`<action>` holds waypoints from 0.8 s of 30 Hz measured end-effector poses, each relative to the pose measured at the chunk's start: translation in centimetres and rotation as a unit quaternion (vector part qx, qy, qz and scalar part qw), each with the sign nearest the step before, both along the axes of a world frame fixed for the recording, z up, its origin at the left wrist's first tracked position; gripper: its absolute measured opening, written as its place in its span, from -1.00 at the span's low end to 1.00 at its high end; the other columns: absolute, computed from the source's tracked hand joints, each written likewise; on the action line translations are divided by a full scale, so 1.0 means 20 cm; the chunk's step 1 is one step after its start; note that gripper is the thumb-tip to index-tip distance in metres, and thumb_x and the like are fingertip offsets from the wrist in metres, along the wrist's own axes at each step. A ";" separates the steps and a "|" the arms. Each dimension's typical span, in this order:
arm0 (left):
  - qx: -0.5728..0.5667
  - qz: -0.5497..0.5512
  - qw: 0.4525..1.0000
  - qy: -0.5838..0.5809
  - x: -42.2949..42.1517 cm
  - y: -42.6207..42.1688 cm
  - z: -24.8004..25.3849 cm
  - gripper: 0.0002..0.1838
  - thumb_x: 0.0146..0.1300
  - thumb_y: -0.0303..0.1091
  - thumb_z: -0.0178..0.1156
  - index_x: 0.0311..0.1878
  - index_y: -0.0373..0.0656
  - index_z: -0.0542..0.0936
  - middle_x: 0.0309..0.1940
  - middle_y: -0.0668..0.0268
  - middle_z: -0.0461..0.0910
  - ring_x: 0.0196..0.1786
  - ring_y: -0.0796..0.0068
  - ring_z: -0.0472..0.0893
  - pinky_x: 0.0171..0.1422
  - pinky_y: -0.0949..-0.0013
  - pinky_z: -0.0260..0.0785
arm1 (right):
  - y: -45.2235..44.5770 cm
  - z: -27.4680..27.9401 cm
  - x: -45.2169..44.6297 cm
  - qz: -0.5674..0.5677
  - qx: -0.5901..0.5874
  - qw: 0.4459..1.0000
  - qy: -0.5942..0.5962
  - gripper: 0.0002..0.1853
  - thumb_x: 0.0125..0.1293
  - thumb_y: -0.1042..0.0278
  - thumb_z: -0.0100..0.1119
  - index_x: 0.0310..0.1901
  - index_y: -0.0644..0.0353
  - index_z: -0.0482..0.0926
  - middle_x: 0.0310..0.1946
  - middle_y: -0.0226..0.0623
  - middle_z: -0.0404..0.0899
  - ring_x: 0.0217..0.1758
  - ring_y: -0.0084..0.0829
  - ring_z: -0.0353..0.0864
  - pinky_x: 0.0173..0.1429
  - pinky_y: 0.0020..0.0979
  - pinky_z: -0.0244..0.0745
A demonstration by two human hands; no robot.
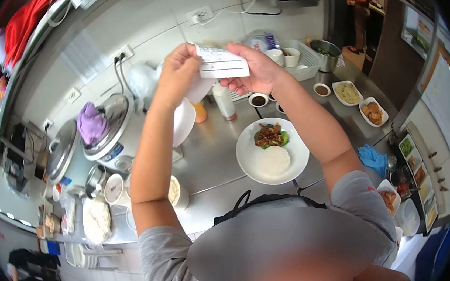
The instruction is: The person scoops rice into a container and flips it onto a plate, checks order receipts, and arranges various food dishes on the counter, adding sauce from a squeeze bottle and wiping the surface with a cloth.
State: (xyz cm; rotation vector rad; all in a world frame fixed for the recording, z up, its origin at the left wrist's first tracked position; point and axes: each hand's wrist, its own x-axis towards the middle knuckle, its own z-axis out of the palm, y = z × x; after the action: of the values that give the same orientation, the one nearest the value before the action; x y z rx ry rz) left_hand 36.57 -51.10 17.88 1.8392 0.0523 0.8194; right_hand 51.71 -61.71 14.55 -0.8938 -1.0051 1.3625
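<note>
Raised over the counter, my left hand (179,71) pinches the left end of a printed paper slip (223,62). My right hand (257,68) grips the slip's right end, thumb above and fingers curled below. Below them on the steel counter rests a round white plate (246,165). On it are a mound of white rice (274,161) and dark saucy meat (269,135) with some green vegetable. Behind the plate stand a clear squeeze bottle (224,101) and a small bowl of dark sauce (258,100). An orange bottle (199,112) is partly hidden by a white bowl (182,123).
Large lidded cookers (107,125) stand at left, a purple cloth (92,123) on one. At right are oval dishes of food (348,93), a metal pot (327,55), blue gloves (373,158) and a rack of ingredient trays (417,168). Other people appear lower left and upper right.
</note>
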 end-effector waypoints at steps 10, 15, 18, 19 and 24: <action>-0.192 -0.011 0.981 -0.009 -0.55 0.25 -0.26 -0.59 0.24 -0.05 -0.24 -0.31 -0.22 0.43 -0.42 0.20 0.53 -0.41 0.47 0.49 -0.31 0.47 0.29 | 0.26 0.09 -0.27 -0.103 0.066 0.978 -0.168 -0.73 0.12 0.21 0.05 -0.19 0.18 0.44 -0.35 -0.41 0.51 -0.35 -0.57 0.46 -0.32 -0.49 0.38; -0.439 -0.206 0.872 0.063 -0.72 0.42 -0.55 0.00 -0.09 0.49 -0.39 0.03 -0.38 0.25 -0.15 -0.06 0.43 -0.15 0.05 0.49 -0.13 0.14 0.38 | 0.06 0.02 -0.46 -0.134 0.065 0.873 -0.465 -0.78 0.08 0.29 0.08 -0.28 0.22 0.47 -0.34 -0.38 0.49 -0.31 -0.50 0.46 -0.25 -0.46 0.35; -0.480 -0.241 0.842 -0.049 -0.75 0.47 -0.57 -0.12 -0.02 0.38 -0.26 0.04 -0.34 0.26 -0.05 0.02 0.38 -0.02 0.10 0.42 -0.06 -0.02 0.30 | 0.01 -0.15 -0.56 -0.102 0.162 0.726 -0.661 -0.78 0.00 0.31 0.12 -0.35 0.26 0.47 -0.41 -0.29 0.46 -0.30 -0.37 0.45 -0.23 -0.41 0.34; -0.473 -0.216 0.852 -0.063 -0.76 0.49 -0.58 -0.22 0.03 0.27 -0.19 0.03 -0.32 0.27 -0.07 0.05 0.40 -0.03 0.14 0.43 -0.05 0.05 0.32 | 0.02 -0.25 -0.57 -0.088 0.210 0.680 -0.697 -0.77 -0.03 0.30 0.13 -0.35 0.27 0.46 -0.43 -0.26 0.45 -0.29 -0.32 0.44 -0.22 -0.38 0.33; -0.450 -0.156 0.876 -0.079 -0.76 0.55 -0.60 -0.61 0.09 -0.36 0.07 0.00 -0.24 0.31 -0.12 0.19 0.44 -0.04 0.31 0.45 0.03 0.27 0.30 | 0.11 -0.57 -0.59 -0.062 0.095 0.729 -0.675 -0.59 -0.21 0.30 0.27 -0.25 0.23 0.46 -0.37 -0.21 0.43 -0.24 -0.27 0.42 -0.13 -0.38 0.32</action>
State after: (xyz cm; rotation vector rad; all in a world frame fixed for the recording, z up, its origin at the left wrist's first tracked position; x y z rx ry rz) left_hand 21.39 -40.08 5.81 0.8621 0.0235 0.5613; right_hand 39.89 -59.56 3.17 -1.7957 -2.0483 0.2511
